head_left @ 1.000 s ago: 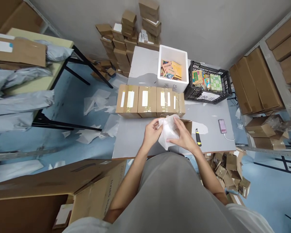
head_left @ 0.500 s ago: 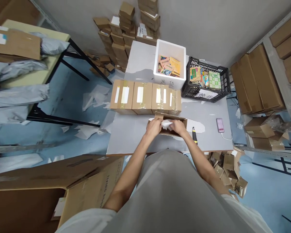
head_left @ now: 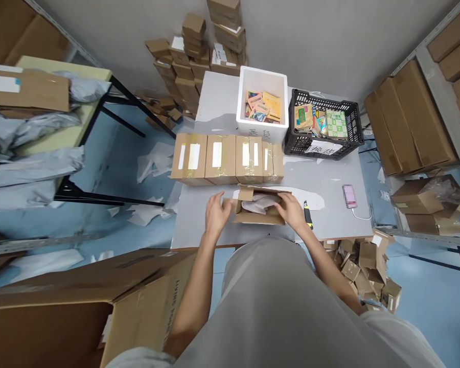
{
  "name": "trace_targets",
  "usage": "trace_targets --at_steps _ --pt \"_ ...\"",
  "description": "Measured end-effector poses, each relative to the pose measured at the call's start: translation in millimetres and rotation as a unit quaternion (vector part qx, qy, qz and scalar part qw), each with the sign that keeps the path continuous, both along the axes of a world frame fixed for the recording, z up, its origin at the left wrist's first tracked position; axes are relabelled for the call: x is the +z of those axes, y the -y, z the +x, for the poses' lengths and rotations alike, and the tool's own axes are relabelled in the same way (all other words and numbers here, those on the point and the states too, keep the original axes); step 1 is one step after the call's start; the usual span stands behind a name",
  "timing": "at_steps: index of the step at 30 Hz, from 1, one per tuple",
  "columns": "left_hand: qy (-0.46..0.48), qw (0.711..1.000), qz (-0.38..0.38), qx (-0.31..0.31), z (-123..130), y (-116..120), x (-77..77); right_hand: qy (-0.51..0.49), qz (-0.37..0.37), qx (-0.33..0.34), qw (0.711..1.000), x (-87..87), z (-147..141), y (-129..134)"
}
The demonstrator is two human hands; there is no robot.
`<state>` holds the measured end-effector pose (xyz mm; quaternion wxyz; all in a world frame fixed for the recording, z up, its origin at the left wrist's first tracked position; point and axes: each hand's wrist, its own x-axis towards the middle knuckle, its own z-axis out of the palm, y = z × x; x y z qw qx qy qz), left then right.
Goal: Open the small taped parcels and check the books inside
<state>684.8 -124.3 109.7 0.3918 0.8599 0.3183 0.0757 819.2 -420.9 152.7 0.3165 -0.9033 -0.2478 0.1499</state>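
A small open cardboard box (head_left: 258,219) lies in front of me on the grey table, its flaps raised. Inside it is a crumpled white wrapping (head_left: 257,203); whatever may be under it is hidden. My left hand (head_left: 216,215) is off the box's left end, empty, with fingers spread. At the right end, my right hand (head_left: 292,210) has its fingers apart over the rim, thumb near the wrapping; whether it presses on the cardboard I cannot tell. To the right of that hand lies a black and yellow utility knife (head_left: 307,214).
Taped cardboard boxes (head_left: 221,158) form a row behind the open box. Further back are a white foam box (head_left: 262,128) and a black crate (head_left: 322,148) with small packets. A phone (head_left: 350,196) with a cable lies right. A large carton (head_left: 145,296) stands at lower left.
Both hands have drawn back from the white wrapping, which now lies spread in the box. My left hand moved left and opened; my right hand moved to the box's right end.
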Motion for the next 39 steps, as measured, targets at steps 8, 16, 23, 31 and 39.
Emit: trace_targets --at_steps 8,16,23,31,39 --pt "-0.035 0.989 -0.130 0.058 -22.1 -9.0 -9.1 -0.072 -0.042 -0.172 0.981 -10.5 -19.1 50.1" --pt "0.025 0.997 -0.076 0.009 -12.5 7.4 8.4 -0.054 -0.070 -0.206 0.975 3.2 -27.0 16.8" --pt "0.060 0.994 -0.071 -0.053 -25.5 12.6 19.3 -0.062 -0.059 -0.274 0.958 35.7 -63.9 38.5" --pt "0.078 0.965 -0.077 -0.237 -14.6 40.9 37.9 -0.058 -0.041 -0.416 0.907 51.4 -155.0 83.9" --pt "0.088 0.931 -0.048 -0.352 -7.6 124.1 76.1 -0.069 -0.017 -0.488 0.870 48.0 -209.2 168.8"
